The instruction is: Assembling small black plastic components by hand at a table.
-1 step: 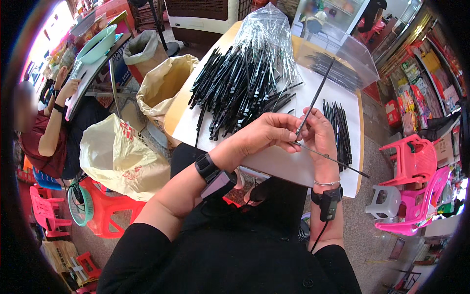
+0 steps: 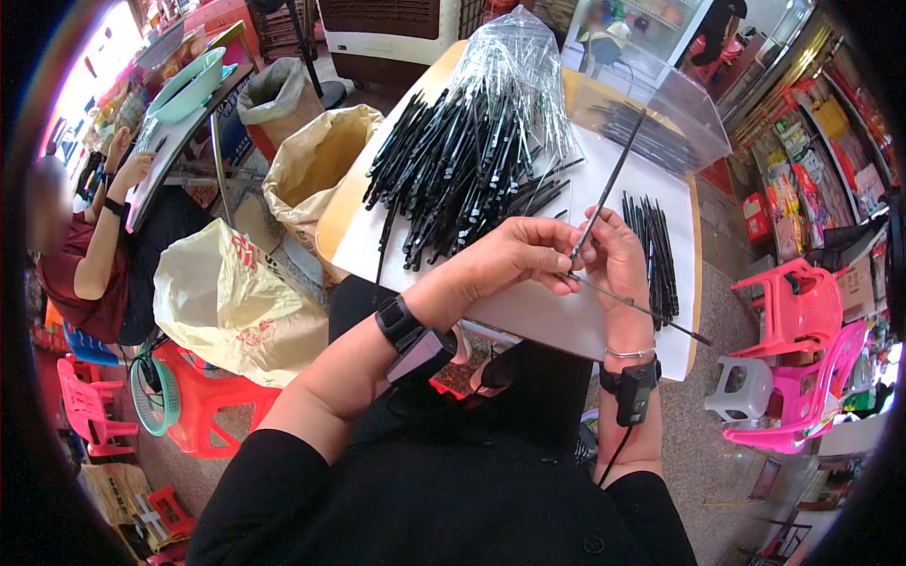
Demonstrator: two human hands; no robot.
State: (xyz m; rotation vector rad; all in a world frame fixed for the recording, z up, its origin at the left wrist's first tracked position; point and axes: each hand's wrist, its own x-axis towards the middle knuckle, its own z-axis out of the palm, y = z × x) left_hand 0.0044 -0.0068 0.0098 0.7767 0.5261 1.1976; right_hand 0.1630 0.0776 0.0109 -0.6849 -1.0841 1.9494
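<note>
Black slim rods (image 2: 615,171) are pinched by left hand (image 2: 514,257) and right hand (image 2: 616,247); far black sticks (image 2: 453,170) are heaped under crinkled plastic (image 2: 514,55).

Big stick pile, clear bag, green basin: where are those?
Big stick pile (image 2: 458,165): head view, middle of the pile.
Clear bag (image 2: 514,57): head view, crinkled top.
Green basin (image 2: 188,87): head view, inside wall.
</note>
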